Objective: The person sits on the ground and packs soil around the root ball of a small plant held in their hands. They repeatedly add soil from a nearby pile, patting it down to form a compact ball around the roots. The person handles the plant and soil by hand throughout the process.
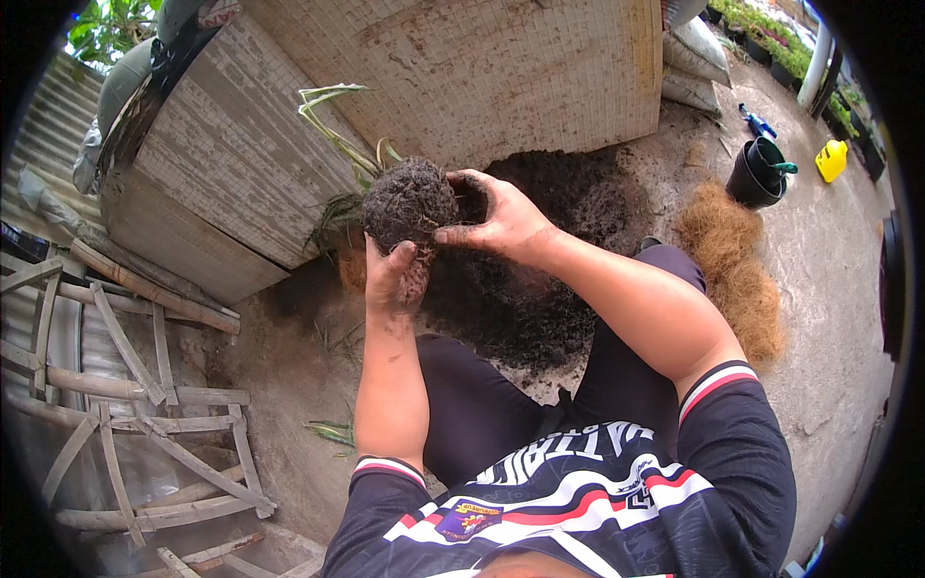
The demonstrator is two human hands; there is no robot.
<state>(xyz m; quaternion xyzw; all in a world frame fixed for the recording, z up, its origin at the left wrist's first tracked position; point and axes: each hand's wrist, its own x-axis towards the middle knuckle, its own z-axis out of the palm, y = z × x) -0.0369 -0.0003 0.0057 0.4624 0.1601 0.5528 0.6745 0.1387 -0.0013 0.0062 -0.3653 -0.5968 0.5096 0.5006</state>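
Observation:
A dark, soil-caked root ball (409, 201) of a plant is held up before me. Its long variegated leaves (329, 123) point away to the upper left. My left hand (394, 278) grips the ball from below, thumb up, with soil on the skin. At the ball's right side my right hand (491, 217) touches it with curved fingers and thumb, a gap showing in the palm. Behind and below the hands, a heap of dark soil (527, 311) lies on the ground between my knees.
Brown coconut fibre (730, 282) lies on the concrete at right, near stacked black pots (755, 173), a blue tool (757, 123) and a yellow container (831, 160). Tiled panels (506, 72) stand in front. Bamboo frames (144, 394) occupy the left; filled sacks (694, 65) stand upper right.

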